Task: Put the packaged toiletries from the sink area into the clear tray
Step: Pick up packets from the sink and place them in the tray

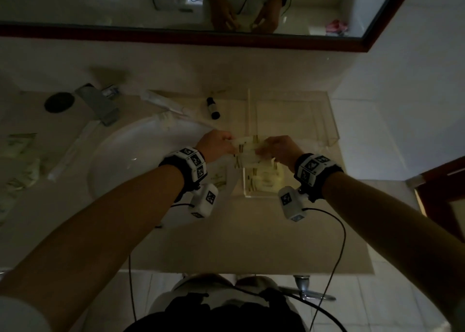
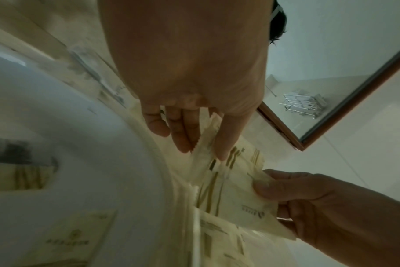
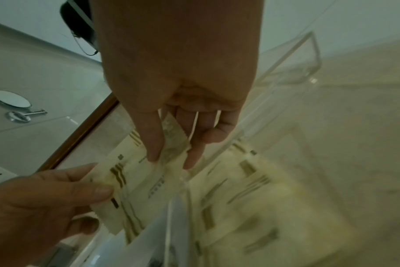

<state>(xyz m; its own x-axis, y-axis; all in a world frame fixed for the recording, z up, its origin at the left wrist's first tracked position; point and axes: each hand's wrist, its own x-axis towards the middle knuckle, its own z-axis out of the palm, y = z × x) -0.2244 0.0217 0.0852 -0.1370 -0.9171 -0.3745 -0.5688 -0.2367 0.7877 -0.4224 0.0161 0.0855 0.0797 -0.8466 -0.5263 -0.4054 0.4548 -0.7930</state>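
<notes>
Both hands hold cream, gold-striped toiletry packets (image 1: 247, 145) between them, just above the near-left wall of the clear tray (image 1: 332, 130). My left hand (image 1: 226, 143) pinches the packets' left end (image 2: 228, 180) between thumb and fingers (image 2: 183, 142). My right hand (image 1: 263, 150) pinches the right end (image 3: 137, 180) with its thumb on top (image 3: 153, 148). More than one packet seems to be stacked in the grip. Several similar packets (image 1: 264, 180) lie in the tray's near compartment (image 3: 251, 189).
A white sink (image 1: 141, 160) with a grey faucet (image 1: 98, 102) lies to the left. More packets (image 1: 20, 145) sit on the counter's left side, and one (image 1: 219, 178) is beside the tray. Behind the sink are a long wrapped item (image 1: 161, 102) and a small black-capped bottle (image 1: 212, 107).
</notes>
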